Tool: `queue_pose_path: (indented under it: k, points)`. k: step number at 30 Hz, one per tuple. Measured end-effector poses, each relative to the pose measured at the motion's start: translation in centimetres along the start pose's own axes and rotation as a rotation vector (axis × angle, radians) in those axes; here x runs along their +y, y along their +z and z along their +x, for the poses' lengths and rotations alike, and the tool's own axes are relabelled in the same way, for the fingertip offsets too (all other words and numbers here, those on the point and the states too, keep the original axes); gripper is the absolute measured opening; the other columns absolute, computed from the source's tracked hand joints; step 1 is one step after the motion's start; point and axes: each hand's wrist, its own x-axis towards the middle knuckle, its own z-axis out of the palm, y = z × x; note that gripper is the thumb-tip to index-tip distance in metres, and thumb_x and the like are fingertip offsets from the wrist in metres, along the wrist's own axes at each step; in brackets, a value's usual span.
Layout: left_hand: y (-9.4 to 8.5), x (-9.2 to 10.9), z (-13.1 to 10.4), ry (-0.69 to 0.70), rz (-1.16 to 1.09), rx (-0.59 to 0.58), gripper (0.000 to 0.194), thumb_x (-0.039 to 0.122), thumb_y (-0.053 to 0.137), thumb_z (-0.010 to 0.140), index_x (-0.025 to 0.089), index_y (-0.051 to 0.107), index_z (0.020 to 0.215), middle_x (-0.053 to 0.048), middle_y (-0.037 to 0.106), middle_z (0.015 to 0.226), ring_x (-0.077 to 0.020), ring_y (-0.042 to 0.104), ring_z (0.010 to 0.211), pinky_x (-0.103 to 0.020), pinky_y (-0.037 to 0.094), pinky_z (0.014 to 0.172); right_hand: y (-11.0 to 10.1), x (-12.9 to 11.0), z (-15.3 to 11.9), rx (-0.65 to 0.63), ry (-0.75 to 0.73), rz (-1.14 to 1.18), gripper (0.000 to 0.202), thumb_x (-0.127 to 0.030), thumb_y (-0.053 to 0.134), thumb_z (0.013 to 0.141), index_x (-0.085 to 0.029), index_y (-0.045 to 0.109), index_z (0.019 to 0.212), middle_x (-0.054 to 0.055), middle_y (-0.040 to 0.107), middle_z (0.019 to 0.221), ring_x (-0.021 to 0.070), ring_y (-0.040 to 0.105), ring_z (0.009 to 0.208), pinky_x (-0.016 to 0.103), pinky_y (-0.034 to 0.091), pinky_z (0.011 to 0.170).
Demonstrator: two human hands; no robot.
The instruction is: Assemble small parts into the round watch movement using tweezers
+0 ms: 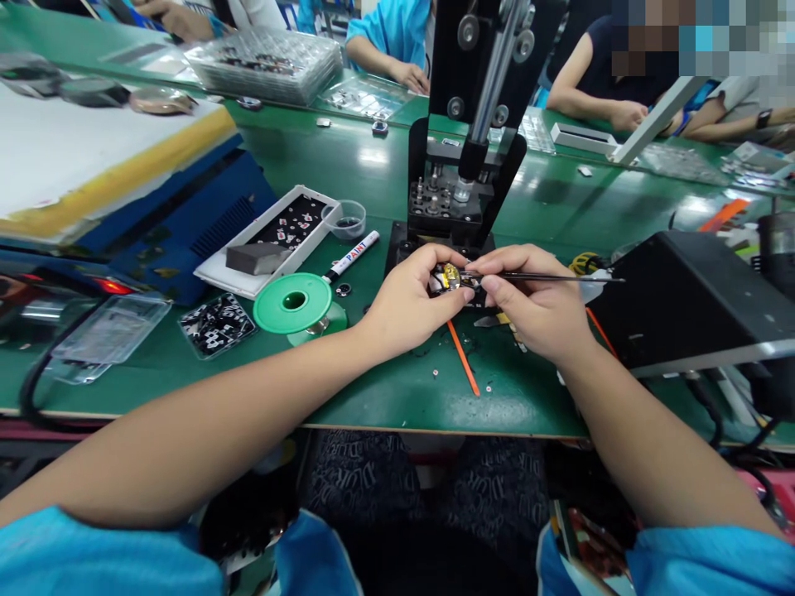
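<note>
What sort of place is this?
Probably an electronics assembly workshop: a press and a tray of tiny parts stand on a green bench, with other people beyond.

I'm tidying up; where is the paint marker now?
In the head view, left of centre, the paint marker lies between the green spool and the round clear cup.

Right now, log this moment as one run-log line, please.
left hand: holds small part with yellow patch | right hand: holds thin dark tool, tip by part | nearby: black fixture, orange strip, green spool, paint marker
</note>
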Motion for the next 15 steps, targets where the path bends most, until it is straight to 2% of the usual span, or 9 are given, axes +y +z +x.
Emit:
queue_pose_path:
  k: [4,15]
  points:
    - [0.02,-0.06,0.01,-0.003,-0.001,-0.015,0.030,0.028,0.082,0.087,0.020,0.071,0.114,-0.005,0.077,0.110,-0.0197,0.067,0.097,-0.034,0.052,0.085,-0.01,0.11,0.04,-0.011,-0.023,-0.047,0.007,-0.024,0.083,0.104,-0.027,0.087,0.110,0.003,0.086,0.106,0.0154,0.081,0.087,0.027,0.068,0.070]
    - [0.12,0.07,0.01,-0.018,-0.034,-0.022,0.032,0.033,0.081,0.086,0.019,0.071,0.114,-0.004,0.074,0.107,-0.0173,0.062,0.089,-0.034,0.049,0.082,0.21,0.16,0.18,0.006,-0.195,-0.182,0.013,-0.018,0.080,0.104,-0.029,0.086,0.108,0.003,0.089,0.106,0.0213,0.085,0.101,0.039,0.071,0.091]
